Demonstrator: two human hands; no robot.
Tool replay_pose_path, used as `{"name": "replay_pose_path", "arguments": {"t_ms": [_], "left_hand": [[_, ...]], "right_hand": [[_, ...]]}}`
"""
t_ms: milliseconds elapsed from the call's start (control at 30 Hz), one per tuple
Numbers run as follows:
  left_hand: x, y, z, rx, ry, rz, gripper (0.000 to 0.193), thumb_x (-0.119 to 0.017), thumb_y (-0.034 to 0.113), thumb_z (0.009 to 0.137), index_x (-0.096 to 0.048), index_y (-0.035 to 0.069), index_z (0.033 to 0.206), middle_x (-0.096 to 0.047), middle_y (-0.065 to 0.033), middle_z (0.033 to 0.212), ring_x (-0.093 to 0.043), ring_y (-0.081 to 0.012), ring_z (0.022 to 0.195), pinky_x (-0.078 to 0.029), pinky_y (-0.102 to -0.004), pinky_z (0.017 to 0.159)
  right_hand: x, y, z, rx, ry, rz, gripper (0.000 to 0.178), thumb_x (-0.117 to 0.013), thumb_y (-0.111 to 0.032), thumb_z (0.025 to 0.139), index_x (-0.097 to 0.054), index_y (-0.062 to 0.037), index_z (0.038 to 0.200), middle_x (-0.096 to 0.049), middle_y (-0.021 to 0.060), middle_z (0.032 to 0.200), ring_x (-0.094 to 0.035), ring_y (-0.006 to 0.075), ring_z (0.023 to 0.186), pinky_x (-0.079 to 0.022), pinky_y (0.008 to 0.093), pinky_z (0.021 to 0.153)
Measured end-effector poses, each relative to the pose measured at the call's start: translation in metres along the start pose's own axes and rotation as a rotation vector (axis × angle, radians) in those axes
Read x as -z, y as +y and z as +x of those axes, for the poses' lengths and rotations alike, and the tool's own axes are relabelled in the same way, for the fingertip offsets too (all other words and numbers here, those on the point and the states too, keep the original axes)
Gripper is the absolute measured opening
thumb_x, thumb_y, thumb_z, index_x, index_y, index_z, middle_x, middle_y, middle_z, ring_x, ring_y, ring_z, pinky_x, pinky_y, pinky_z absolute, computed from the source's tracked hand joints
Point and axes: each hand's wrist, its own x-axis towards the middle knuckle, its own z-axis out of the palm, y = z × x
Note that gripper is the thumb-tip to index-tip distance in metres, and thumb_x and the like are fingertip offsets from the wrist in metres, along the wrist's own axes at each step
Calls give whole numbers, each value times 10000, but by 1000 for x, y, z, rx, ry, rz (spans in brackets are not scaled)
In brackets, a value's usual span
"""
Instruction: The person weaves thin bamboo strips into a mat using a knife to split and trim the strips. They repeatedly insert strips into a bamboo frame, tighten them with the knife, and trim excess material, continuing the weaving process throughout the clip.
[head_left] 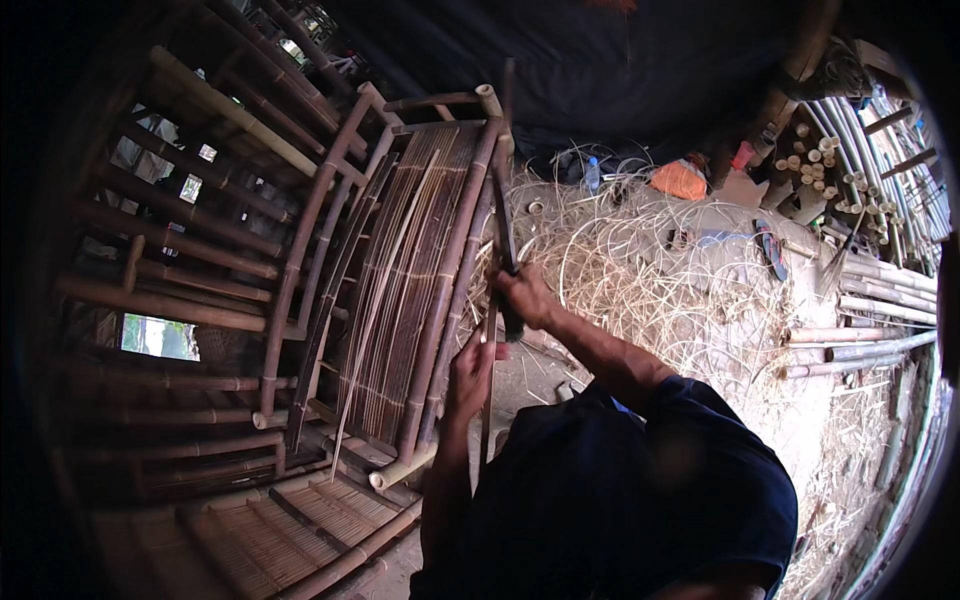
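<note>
In front of my body, my right hand [528, 297] is closed round a long dark-bladed knife [504, 220]. Its blade points away from me, and its dark handle end shows below the fist. Nearer to me, my left hand [472, 372] is closed on a long, thin bamboo strip [488, 415], which runs along the knife between both hands. How the blade and strip touch is hidden by my fingers. Just left of my hands stands a bamboo bench [410, 250] with a brown slatted top. Several pale loose strips [400, 235] lie along those slats.
Curly bamboo shavings [640, 270] cover the floor to the right. Beyond them are an orange bag [680, 179], a clear bottle [592, 175], a sandal [769, 250] and stacked bamboo poles [860, 345]. More bamboo frames [190, 300] crowd the left. A dark sheet [620, 90] hangs behind.
</note>
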Motion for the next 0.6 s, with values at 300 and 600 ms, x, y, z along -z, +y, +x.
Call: {"name": "replay_pose_path", "arguments": {"t_ms": [300,600], "left_hand": [[11,33,-27,173,143,1,313,-538,328,1042,-638,33,1010,-423,43,594,-378,-46,478,-298,-237,419],[24,53,-105,299,18,95,319,-508,285,1038,-628,-9,1055,-403,54,616,-391,-45,554,-321,-247,497]], "right_hand": [[45,-33,-6,258,-188,-1084,701,-386,-705,954,-638,-53,1009,-647,215,732,-684,381,721,-533,522,645],[104,-54,37,219,182,-1038,809,-286,-690,992,-681,-20,768,-668,244,721,-695,407,727,-544,496,646]]}}
